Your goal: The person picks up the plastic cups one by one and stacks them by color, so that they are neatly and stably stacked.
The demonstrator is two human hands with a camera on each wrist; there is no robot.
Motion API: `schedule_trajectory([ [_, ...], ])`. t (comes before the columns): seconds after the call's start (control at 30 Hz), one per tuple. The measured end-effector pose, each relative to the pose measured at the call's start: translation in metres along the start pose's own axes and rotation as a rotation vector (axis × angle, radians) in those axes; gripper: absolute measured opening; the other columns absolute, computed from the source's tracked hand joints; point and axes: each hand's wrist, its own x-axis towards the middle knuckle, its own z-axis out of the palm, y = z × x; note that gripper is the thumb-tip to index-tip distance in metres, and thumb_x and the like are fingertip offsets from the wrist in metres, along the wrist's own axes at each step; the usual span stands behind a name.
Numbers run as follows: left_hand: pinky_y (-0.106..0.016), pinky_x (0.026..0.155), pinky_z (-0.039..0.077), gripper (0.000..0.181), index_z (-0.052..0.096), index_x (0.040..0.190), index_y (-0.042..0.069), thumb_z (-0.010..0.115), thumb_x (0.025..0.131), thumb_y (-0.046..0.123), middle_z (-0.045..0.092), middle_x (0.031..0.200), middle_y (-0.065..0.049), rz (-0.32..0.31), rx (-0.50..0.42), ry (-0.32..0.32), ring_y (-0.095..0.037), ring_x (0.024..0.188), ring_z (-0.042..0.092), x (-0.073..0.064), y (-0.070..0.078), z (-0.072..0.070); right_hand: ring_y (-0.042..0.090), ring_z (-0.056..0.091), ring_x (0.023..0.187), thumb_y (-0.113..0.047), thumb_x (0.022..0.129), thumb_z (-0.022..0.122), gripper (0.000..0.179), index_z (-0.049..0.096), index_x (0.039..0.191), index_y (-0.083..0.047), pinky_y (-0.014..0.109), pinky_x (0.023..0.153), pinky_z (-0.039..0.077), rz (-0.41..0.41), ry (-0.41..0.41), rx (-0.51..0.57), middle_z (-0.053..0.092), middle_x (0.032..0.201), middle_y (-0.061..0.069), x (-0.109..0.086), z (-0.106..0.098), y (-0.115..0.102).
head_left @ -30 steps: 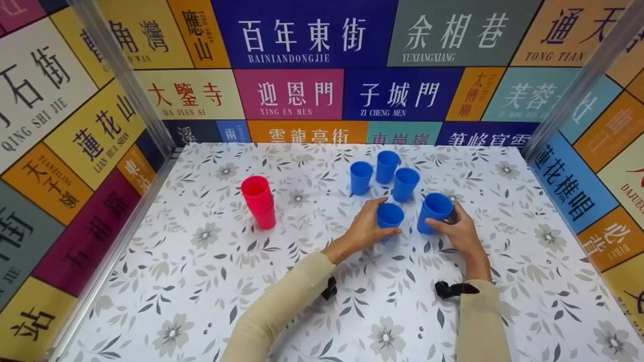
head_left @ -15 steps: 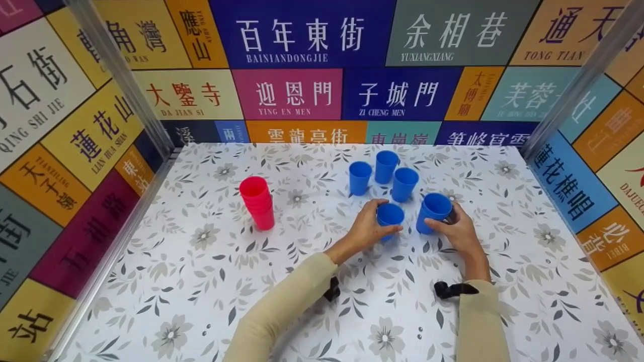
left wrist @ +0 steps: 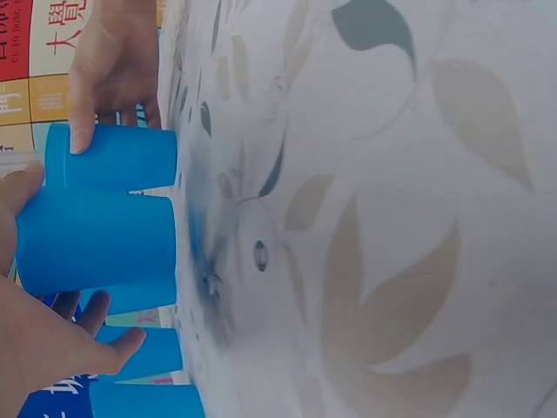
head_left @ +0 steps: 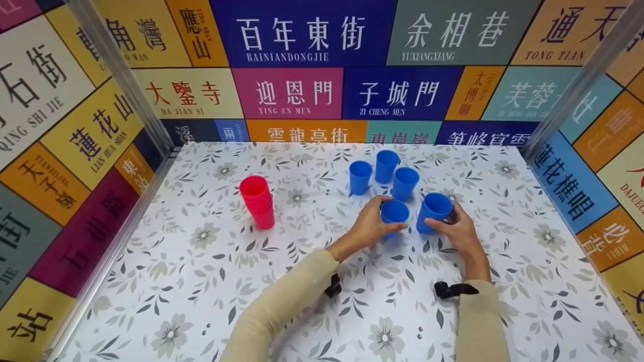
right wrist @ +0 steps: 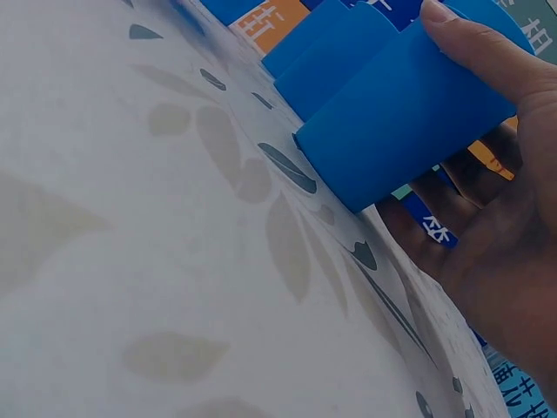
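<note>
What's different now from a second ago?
The left hand, gripping a blue cup, has moved it slightly rightward, toward the blue stack in the right hand. Nothing was newly grabbed or let go. The right hand, its stack, the three other cups and the red stack stayed put.

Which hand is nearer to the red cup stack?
Left. The left hand, gripping a blue cup, is right of the red cup stack; the right hand is farther right.
</note>
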Motion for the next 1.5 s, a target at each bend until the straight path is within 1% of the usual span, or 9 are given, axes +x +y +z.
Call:
schedule_trajectory([
  [0.27, -0.035, 0.115, 0.043, 0.072, 0.047, 0.142, 0.016, 0.083, 0.083, 0.035, 0.052, 0.148, -0.005, 0.029, -0.013, -0.032, -0.018, 0.137, 0.051, 0.002, 0.021, -0.003, 0.037, 0.037, 0.146, -0.026, 0.089, 0.077, 0.084, 0.029, 0.154, -0.004, 0.051, 0.122, 0.03, -0.008, 0.0, -0.002, 0.04, 0.156, 0.023, -0.003, 0.001, -0.001],
  [0.43, -0.035, 0.114, 0.044, 0.073, 0.045, 0.145, 0.015, 0.081, 0.084, 0.037, 0.051, 0.149, -0.005, 0.091, -0.025, -0.049, -0.018, 0.137, 0.051, 0.0, 0.035, -0.003, 0.029, 0.044, 0.141, -0.027, 0.09, 0.076, 0.081, 0.032, 0.154, -0.007, 0.024, 0.111, 0.043, -0.011, -0.005, 0.012, 0.043, 0.154, 0.019, -0.004, 0.002, 0.0],
  [0.53, -0.034, 0.113, 0.045, 0.074, 0.045, 0.145, 0.015, 0.08, 0.085, 0.038, 0.051, 0.149, -0.006, 0.12, -0.018, -0.06, -0.019, 0.136, 0.051, -0.001, 0.044, -0.001, 0.028, 0.044, 0.141, -0.028, 0.091, 0.075, 0.081, 0.03, 0.155, -0.009, 0.012, 0.1, 0.045, -0.004, -0.014, 0.016, 0.043, 0.154, 0.018, -0.005, 0.002, 0.0],
  [0.6, -0.033, 0.111, 0.047, 0.075, 0.044, 0.146, 0.015, 0.08, 0.085, 0.039, 0.051, 0.149, -0.006, 0.122, -0.012, -0.066, -0.02, 0.135, 0.052, -0.001, 0.05, 0.0, 0.03, 0.042, 0.143, -0.027, 0.091, 0.074, 0.082, 0.028, 0.156, -0.009, 0.017, 0.105, 0.045, -0.005, -0.02, 0.012, 0.042, 0.155, 0.018, -0.005, 0.002, -0.001],
  [0.7, -0.033, 0.108, 0.05, 0.075, 0.043, 0.146, 0.015, 0.08, 0.085, 0.04, 0.051, 0.148, -0.007, 0.124, -0.01, -0.063, -0.021, 0.133, 0.054, 0.002, 0.059, -0.001, 0.033, 0.039, 0.145, -0.026, 0.092, 0.073, 0.082, 0.026, 0.156, -0.007, 0.035, 0.117, 0.04, -0.007, -0.028, 0.01, 0.039, 0.157, 0.019, -0.005, 0.001, -0.002],
  [0.83, -0.031, 0.103, 0.053, 0.074, 0.045, 0.145, 0.017, 0.08, 0.084, 0.041, 0.053, 0.145, -0.007, 0.126, -0.022, -0.055, -0.02, 0.128, 0.058, 0.006, 0.072, -0.003, 0.037, 0.037, 0.146, -0.025, 0.091, 0.074, 0.082, 0.027, 0.156, -0.006, 0.053, 0.121, 0.033, -0.008, -0.031, 0.013, 0.038, 0.157, 0.022, -0.004, 0.0, -0.003],
  [1.03, -0.028, 0.103, 0.052, 0.075, 0.045, 0.145, 0.021, 0.08, 0.083, 0.046, 0.054, 0.145, -0.002, 0.121, -0.01, -0.056, -0.016, 0.128, 0.057, 0.014, 0.084, -0.005, 0.041, 0.033, 0.148, -0.031, 0.091, 0.075, 0.089, 0.022, 0.159, -0.01, 0.058, 0.12, 0.031, 0.012, -0.037, -0.021, 0.033, 0.161, 0.022, -0.002, -0.001, -0.001],
  [1.3, -0.027, 0.103, 0.052, 0.07, 0.048, 0.143, 0.025, 0.08, 0.083, 0.045, 0.053, 0.147, 0.0, 0.124, 0.003, -0.069, -0.015, 0.13, 0.055, 0.026, 0.091, 0.0, 0.042, 0.025, 0.152, -0.037, 0.09, 0.075, 0.094, 0.018, 0.161, -0.012, 0.06, 0.122, 0.025, 0.033, -0.033, -0.053, 0.025, 0.164, 0.021, 0.0, -0.001, 0.0],
  [1.5, -0.028, 0.098, 0.054, 0.07, 0.05, 0.144, 0.026, 0.079, 0.084, 0.046, 0.055, 0.145, -0.002, 0.127, -0.036, -0.069, -0.016, 0.126, 0.058, 0.035, 0.094, 0.004, 0.044, 0.023, 0.152, -0.027, 0.092, 0.073, 0.092, 0.016, 0.161, -0.008, 0.06, 0.123, 0.022, 0.02, -0.057, -0.03, 0.026, 0.163, 0.025, -0.005, -0.001, -0.012],
])
